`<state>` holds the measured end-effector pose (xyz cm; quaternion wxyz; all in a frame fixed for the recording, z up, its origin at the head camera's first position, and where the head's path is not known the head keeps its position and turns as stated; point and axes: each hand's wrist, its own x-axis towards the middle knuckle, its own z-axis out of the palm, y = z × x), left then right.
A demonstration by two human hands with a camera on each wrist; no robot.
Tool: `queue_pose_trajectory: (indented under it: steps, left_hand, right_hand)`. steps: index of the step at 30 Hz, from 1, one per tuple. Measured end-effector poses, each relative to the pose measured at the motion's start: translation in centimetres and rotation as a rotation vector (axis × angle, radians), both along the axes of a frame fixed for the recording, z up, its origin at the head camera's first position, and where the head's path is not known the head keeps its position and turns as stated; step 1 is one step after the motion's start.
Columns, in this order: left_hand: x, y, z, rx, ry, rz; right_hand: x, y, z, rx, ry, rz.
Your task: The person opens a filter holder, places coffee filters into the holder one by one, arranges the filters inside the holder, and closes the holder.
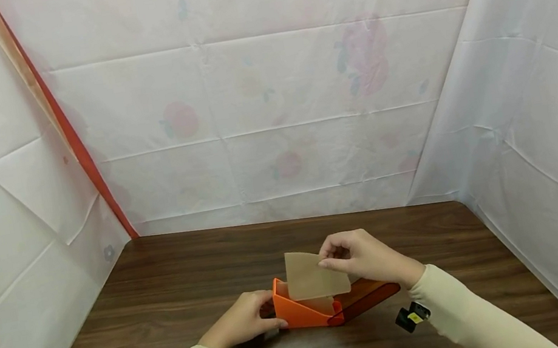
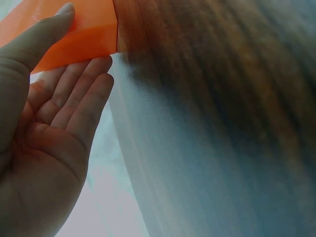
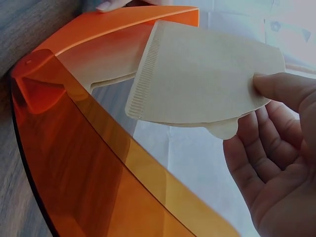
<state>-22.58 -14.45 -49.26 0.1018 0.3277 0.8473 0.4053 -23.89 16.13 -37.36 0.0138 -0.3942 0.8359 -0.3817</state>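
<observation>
An orange coffee filter holder (image 1: 300, 316) rests on the table, its see-through amber lid (image 1: 371, 299) swung down to the right. My left hand (image 1: 245, 321) grips the holder's left end; in the left wrist view the thumb presses one orange face (image 2: 94, 29) and the fingertips lie against another side. My right hand (image 1: 367, 254) pinches a tan paper coffee filter (image 1: 310, 276) by one edge above the holder. In the right wrist view this filter (image 3: 207, 74) shows a crimped seam and a small tab. More filter paper (image 3: 111, 57) sits inside the holder.
The dark wood-grain table (image 1: 205, 260) lies under both hands. White printed sheets hang as a back wall (image 1: 255, 98) and at both sides. A red-orange strip (image 1: 66, 126) runs down the back left corner. A small black device (image 1: 412, 316) hangs by the right sleeve.
</observation>
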Motion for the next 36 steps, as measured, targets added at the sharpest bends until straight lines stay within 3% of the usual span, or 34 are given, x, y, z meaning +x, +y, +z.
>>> queue_pose_trajectory:
  steps: [14, 36]
  left_hand:
    - [0.1, 0.0, 0.0, 0.015, 0.013, -0.011]
    - [0.0, -0.1, -0.2, 0.036, 0.022, -0.025]
  right_hand:
    - [0.2, -0.8, -1.7, -0.030, 0.030, -0.007]
    - [0.6, -2.5, -3.4, 0.008, -0.036, 0.000]
